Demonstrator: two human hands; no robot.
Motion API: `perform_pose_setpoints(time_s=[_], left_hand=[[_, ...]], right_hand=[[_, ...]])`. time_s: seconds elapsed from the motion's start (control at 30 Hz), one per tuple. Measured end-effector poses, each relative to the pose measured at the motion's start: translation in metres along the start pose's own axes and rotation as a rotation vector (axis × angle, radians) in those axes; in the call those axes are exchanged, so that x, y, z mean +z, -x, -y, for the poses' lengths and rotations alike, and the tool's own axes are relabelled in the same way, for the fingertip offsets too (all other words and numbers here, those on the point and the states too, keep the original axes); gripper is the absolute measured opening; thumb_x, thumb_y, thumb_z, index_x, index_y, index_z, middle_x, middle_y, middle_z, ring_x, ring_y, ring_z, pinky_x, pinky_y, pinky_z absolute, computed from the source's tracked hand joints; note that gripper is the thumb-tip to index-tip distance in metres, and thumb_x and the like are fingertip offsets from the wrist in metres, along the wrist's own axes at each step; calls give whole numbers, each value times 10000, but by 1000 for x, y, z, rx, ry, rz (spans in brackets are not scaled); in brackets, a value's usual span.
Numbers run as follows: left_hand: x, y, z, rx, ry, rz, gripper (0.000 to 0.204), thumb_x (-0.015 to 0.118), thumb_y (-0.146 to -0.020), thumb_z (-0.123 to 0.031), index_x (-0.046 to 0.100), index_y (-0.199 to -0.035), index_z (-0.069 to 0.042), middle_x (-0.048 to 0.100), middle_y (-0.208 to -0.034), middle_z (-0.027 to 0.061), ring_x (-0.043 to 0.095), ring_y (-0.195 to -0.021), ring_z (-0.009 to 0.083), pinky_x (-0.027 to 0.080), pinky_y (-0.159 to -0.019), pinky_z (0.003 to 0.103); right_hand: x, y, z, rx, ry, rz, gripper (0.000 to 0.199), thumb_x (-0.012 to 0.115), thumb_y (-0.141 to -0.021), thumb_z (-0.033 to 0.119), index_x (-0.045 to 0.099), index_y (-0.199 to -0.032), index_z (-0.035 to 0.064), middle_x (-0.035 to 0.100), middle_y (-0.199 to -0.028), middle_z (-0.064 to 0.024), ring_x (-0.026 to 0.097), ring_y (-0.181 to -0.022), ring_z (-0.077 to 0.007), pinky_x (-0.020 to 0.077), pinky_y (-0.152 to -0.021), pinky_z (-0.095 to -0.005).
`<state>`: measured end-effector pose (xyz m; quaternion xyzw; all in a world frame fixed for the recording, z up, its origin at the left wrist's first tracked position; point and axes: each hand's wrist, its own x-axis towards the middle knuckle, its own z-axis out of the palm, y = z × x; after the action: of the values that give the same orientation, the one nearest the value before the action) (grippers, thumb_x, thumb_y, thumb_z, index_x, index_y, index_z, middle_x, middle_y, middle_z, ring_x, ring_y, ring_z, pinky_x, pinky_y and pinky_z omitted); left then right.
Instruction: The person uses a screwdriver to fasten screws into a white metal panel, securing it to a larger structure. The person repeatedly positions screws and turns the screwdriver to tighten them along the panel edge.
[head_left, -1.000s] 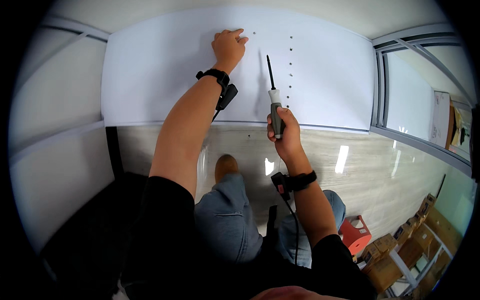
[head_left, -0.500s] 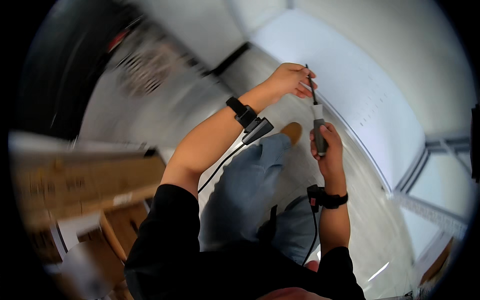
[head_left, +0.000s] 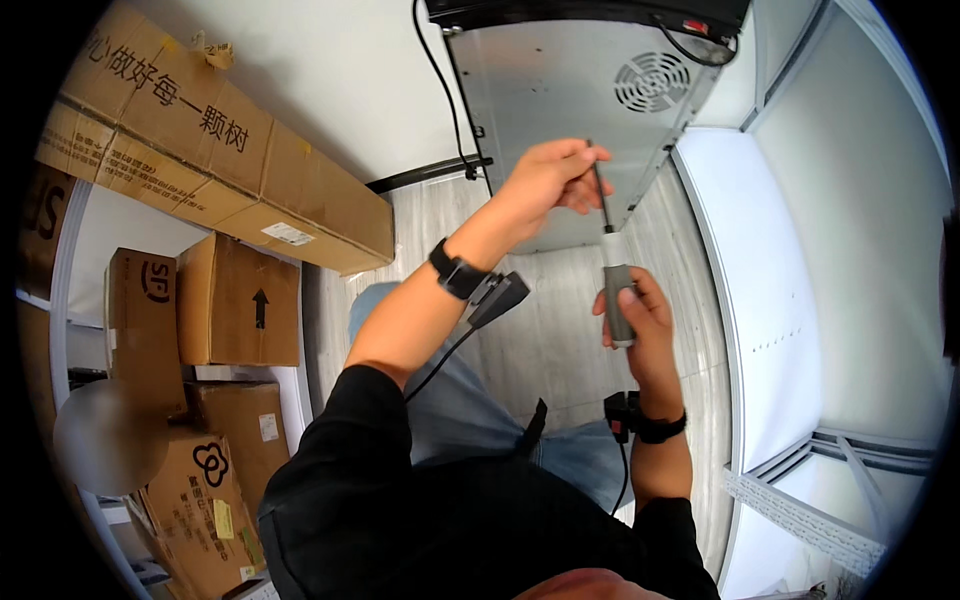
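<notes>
Gripping grey-handled screwdriver [head_left: 617, 288] w/ R hand [head_left: 648, 312], pinching shaft [head_left: 604, 203] nr far end w/ L hand [head_left: 545, 188]; keep straight.

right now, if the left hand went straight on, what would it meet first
The left hand would first meet the screwdriver's shaft, right by its fingers; beyond that, probably the metal panel, though depth is unclear.
</notes>
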<state>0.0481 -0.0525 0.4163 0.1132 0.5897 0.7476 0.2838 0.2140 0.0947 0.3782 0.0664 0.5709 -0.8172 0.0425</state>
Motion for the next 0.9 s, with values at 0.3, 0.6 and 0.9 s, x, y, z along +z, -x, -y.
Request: perform_pose_setpoints(time_s=[0.3,0.6,0.9], left_hand=[[-71,26,2,91,93,-274,254,455,-980,-211,544,-1145,-40,641,-776,54,552,-601,79,461,-538,216],[-78,5,14,113,101,-294,276,424,-987,-185,539,-1182,-28,612,-746,18,499,-588,79,413,-532,217],[-82,8,8,125,-8,-279,265,408,-981,-158,560,-1152,-24,614,-739,16,480,-562,73,410,-533,223]], right_hand=[[86,-36,-40,30,-122,84,329,492,-944,233,465,-1196,25,599,-837,-59,493,-580,-65,421,-467,-210],[90,-56,-50,66,-167,40,334,433,-963,258,456,-1190,14,594,-779,-63,465,-447,-78,336,-397,-207],[96,-56,-50,56,-224,70,349,428,-966,276,454,-1187,8,593,-779,-63,470,-440,-77,330,-389,-206]])
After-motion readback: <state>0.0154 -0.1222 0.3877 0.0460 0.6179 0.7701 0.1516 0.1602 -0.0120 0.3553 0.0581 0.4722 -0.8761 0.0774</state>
